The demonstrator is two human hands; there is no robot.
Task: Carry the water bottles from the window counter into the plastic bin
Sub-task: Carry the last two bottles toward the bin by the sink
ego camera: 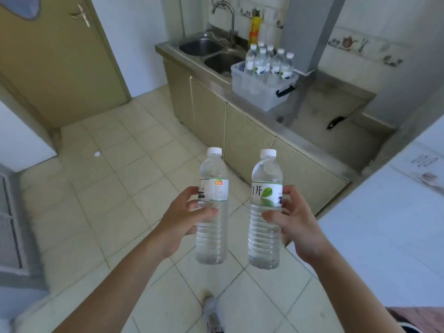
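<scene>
My left hand (179, 222) grips a clear water bottle (212, 179) with a white cap, upright over the tiled floor. My right hand (296, 224) grips a second clear water bottle (265, 174) with a green leaf on its label, also upright. Both bottles hang side by side in front of me. Ahead on the steel counter stands the clear plastic bin (254, 88), and several white-capped bottles (269, 61) stand upright inside it.
A double steel sink (211, 51) with a tall tap lies left of the bin. A yellow bottle (254, 30) stands behind it. A grey pillar (305, 32) rises right of the bin. A tan door (48, 56) is at the left, white wall (384, 224) at the right.
</scene>
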